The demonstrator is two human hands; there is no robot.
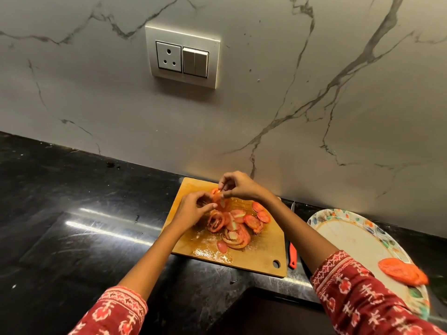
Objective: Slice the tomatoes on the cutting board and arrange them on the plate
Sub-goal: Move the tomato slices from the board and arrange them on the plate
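A wooden cutting board [261, 257] lies on the black counter, wet with juice. Several tomato slices [238, 228] are spread over its middle. My left hand [193, 209] and my right hand [238, 186] meet above the board's far left part, and both pinch a small stack of tomato slices [217, 198] held between their fingertips. A patterned plate [348, 235] sits to the right of the board; a few tomato slices [401, 270] lie near its front right rim.
A knife with a red handle [292, 255] lies on the counter between board and plate, its blade pointing to the wall. The marble backsplash with a socket and switch panel [183, 56] rises right behind the board. The counter edge drops off in front.
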